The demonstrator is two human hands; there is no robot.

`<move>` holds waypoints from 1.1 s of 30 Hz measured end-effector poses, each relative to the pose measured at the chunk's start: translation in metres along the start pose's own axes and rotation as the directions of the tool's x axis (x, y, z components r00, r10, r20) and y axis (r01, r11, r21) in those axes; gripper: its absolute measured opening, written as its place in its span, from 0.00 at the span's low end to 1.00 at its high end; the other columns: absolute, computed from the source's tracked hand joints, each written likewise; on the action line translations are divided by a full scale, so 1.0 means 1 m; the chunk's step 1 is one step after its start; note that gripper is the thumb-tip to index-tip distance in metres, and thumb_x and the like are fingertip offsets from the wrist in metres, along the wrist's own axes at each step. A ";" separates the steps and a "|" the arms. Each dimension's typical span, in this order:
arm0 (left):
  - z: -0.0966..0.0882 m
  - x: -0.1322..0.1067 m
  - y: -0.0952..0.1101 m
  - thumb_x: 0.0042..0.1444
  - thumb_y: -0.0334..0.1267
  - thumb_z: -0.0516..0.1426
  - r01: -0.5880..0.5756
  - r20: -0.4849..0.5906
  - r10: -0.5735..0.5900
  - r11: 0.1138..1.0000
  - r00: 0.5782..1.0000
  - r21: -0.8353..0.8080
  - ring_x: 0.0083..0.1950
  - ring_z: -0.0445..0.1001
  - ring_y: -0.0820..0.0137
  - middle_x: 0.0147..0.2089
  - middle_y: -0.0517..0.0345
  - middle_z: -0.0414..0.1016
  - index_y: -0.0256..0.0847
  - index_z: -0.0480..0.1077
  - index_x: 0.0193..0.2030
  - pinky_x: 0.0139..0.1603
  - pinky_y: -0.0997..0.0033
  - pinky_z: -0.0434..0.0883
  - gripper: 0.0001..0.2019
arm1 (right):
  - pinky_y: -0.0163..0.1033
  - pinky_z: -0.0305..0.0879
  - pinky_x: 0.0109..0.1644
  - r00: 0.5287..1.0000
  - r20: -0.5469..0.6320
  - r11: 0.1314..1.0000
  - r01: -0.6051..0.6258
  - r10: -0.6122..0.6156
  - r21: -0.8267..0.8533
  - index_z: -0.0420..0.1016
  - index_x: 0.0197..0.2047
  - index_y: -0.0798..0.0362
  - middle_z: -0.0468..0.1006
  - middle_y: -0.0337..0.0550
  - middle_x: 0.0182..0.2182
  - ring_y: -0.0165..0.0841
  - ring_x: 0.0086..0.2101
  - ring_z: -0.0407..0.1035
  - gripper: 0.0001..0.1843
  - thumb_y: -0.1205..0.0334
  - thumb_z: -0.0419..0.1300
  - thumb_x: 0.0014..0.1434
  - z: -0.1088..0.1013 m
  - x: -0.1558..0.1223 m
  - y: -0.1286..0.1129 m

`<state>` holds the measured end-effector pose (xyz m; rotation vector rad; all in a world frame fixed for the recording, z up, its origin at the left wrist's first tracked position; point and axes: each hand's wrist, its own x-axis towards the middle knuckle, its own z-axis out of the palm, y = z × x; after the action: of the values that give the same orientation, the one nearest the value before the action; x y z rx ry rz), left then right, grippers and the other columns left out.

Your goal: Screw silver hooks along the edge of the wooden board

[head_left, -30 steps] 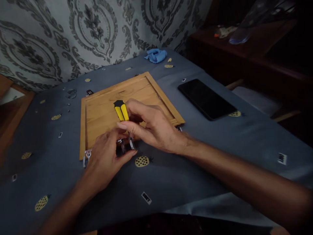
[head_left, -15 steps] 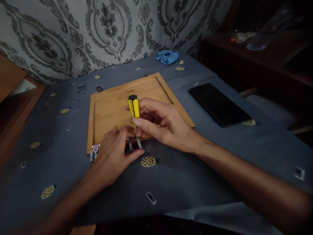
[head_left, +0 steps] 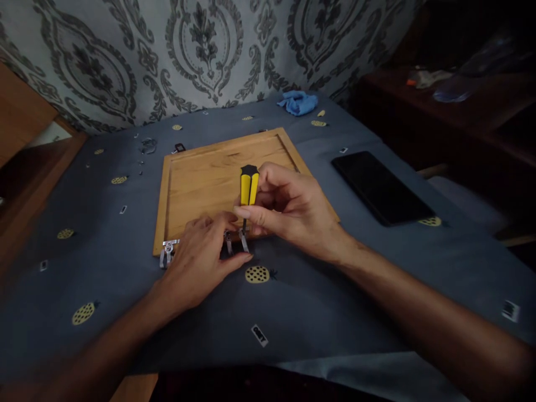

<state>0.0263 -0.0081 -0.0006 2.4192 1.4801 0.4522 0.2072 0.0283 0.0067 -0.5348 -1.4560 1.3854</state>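
In my right hand [head_left: 288,209] is a screwdriver [head_left: 249,187] with a yellow and black handle, pinched upright between thumb and fingers. Its thin shaft points down to a silver metal hook [head_left: 243,241] at the near edge of a framed wooden board [head_left: 201,187]. My left hand [head_left: 201,254] rests over that edge, forefinger and thumb bent around this hook and a second metal hook [head_left: 228,243], the thumb at the lower end. Another metal hook [head_left: 168,252] sits at the board's near left corner. The screwdriver's tip and any screw are too small to make out.
A black phone [head_left: 383,187] lies to the right of the board. At the back is a crumpled blue cloth [head_left: 298,103]. A small clear plastic bag [head_left: 148,146] and tiny pieces lie left of the board. A patterned wall [head_left: 205,44] borders the table behind.
The view has shifted slightly, so the scene sits a little further right. The screwdriver stands straighter, and its shaft now shows below my fingers. Both hands keep their places at the hooks.
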 end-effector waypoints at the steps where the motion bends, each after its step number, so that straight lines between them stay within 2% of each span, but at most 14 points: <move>1: 0.000 0.000 0.000 0.56 0.41 0.66 -0.003 -0.003 0.003 1.000 1.000 0.004 0.46 0.76 0.54 0.43 0.53 0.78 0.42 0.67 0.46 0.46 0.53 0.71 0.16 | 0.28 0.60 0.19 1.000 -0.009 1.000 0.004 -0.004 0.008 0.63 0.32 0.51 0.66 0.27 0.21 0.22 0.19 0.63 0.18 0.62 0.72 0.54 0.000 0.000 0.001; 6: 0.000 0.000 -0.001 0.55 0.40 0.66 -0.004 -0.002 0.004 1.000 1.000 -0.015 0.46 0.76 0.54 0.44 0.54 0.78 0.42 0.67 0.47 0.46 0.52 0.71 0.16 | 0.27 0.63 0.21 0.999 -0.027 1.000 0.020 -0.020 -0.019 0.64 0.31 0.52 0.66 0.29 0.23 0.21 0.20 0.63 0.18 0.60 0.71 0.54 0.001 0.000 0.000; 11: 0.000 0.000 -0.002 0.55 0.40 0.67 -0.001 0.012 0.002 0.999 1.000 -0.033 0.49 0.76 0.53 0.47 0.51 0.79 0.41 0.66 0.49 0.49 0.51 0.71 0.19 | 0.29 0.65 0.21 0.995 -0.072 0.996 -0.069 0.065 -0.053 0.67 0.32 0.52 0.67 0.31 0.25 0.23 0.22 0.64 0.19 0.54 0.73 0.52 0.001 -0.002 -0.003; 15: 0.000 -0.001 -0.002 0.53 0.41 0.68 -0.016 -0.012 0.016 1.000 1.000 0.004 0.48 0.76 0.52 0.47 0.51 0.79 0.40 0.64 0.51 0.48 0.50 0.71 0.23 | 0.29 0.66 0.21 0.995 -0.077 0.992 -0.068 0.061 -0.103 0.67 0.31 0.52 0.69 0.32 0.25 0.23 0.21 0.66 0.19 0.52 0.73 0.51 0.000 -0.002 -0.004; 20: -0.001 0.000 -0.001 0.53 0.41 0.69 -0.011 -0.017 0.011 1.000 1.000 0.004 0.47 0.76 0.53 0.46 0.52 0.80 0.40 0.64 0.50 0.48 0.51 0.70 0.24 | 0.29 0.68 0.22 0.996 -0.085 0.990 -0.033 0.021 -0.137 0.68 0.31 0.52 0.70 0.32 0.25 0.23 0.21 0.68 0.19 0.52 0.73 0.51 0.000 -0.001 -0.003; 29: -0.002 0.001 0.001 0.53 0.39 0.68 0.016 0.028 -0.014 0.999 0.999 -0.042 0.47 0.76 0.53 0.46 0.55 0.80 0.42 0.65 0.48 0.48 0.51 0.69 0.21 | 0.28 0.65 0.20 0.994 -0.100 0.988 -0.049 0.034 -0.145 0.68 0.31 0.52 0.70 0.32 0.27 0.22 0.21 0.66 0.18 0.54 0.73 0.51 0.000 -0.001 -0.003; 33: -0.004 0.002 0.001 0.53 0.40 0.68 0.019 0.033 -0.019 0.999 0.999 -0.025 0.47 0.75 0.52 0.45 0.53 0.80 0.41 0.65 0.47 0.48 0.49 0.69 0.20 | 0.29 0.67 0.24 0.997 -0.004 0.991 -0.083 0.083 -0.102 0.71 0.37 0.53 0.72 0.33 0.27 0.23 0.23 0.68 0.15 0.53 0.69 0.56 -0.001 -0.002 -0.006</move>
<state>0.0262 -0.0063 0.0039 2.3793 1.4733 0.4225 0.2108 0.0262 0.0112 -0.6670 -1.5255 1.3807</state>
